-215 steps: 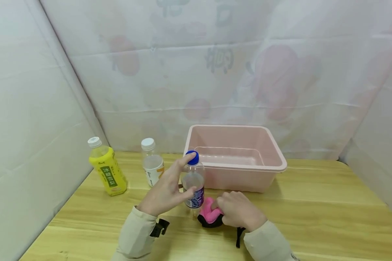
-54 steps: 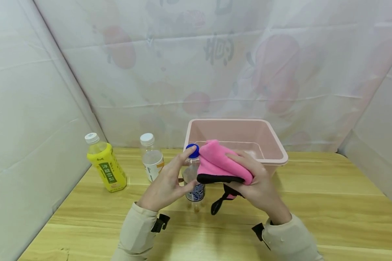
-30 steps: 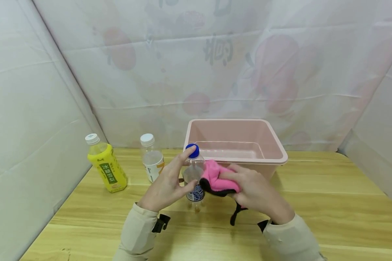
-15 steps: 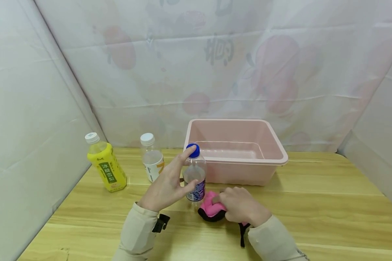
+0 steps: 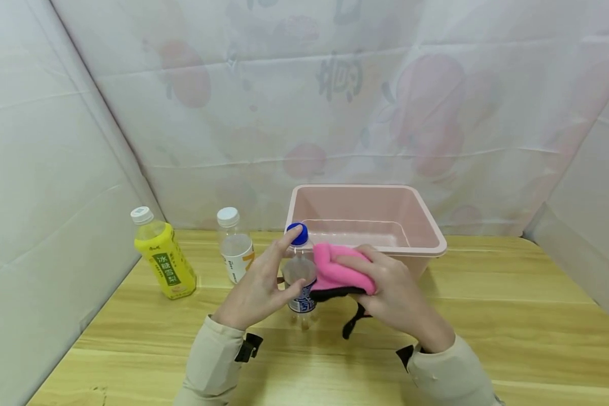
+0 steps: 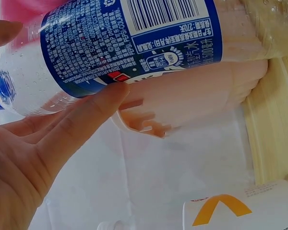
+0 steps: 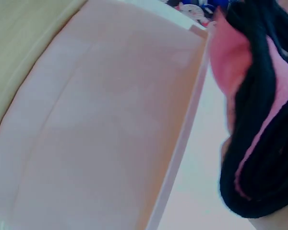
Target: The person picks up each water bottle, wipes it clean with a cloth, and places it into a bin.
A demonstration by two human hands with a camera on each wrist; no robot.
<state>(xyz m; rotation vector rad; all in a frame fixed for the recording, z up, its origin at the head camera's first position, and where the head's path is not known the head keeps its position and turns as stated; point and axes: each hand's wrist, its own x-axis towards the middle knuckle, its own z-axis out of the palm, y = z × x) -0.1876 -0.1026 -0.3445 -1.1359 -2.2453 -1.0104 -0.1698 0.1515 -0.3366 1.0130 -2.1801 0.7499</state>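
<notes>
My left hand (image 5: 256, 296) holds a clear plastic soda bottle (image 5: 300, 265) upright on the table, with a fingertip on its blue cap. In the left wrist view, water drops dot the bottle and its dark blue label (image 6: 101, 43) shows a barcode. My right hand (image 5: 398, 293) grips a folded pink towel (image 5: 339, 268) with black trim, against the bottle's right side at mid-height. A black hanging loop (image 5: 353, 324) dangles below the towel. The right wrist view shows the folded black and pink edges of the towel (image 7: 261, 115). My right fingertips are partly buried in its folds.
Behind the bottle stands a pale pink plastic basin (image 5: 370, 248). To the left are a white-capped clear bottle (image 5: 235, 248) and a yellow-labelled bottle (image 5: 166, 259), both upright on the wooden table (image 5: 132, 349). White printed curtains (image 5: 304, 113) enclose the table.
Over several seconds the towel goes up and down along the bottle. Since half a second ago, my right hand has lifted it from the bottle's base. My left hand stays in place.
</notes>
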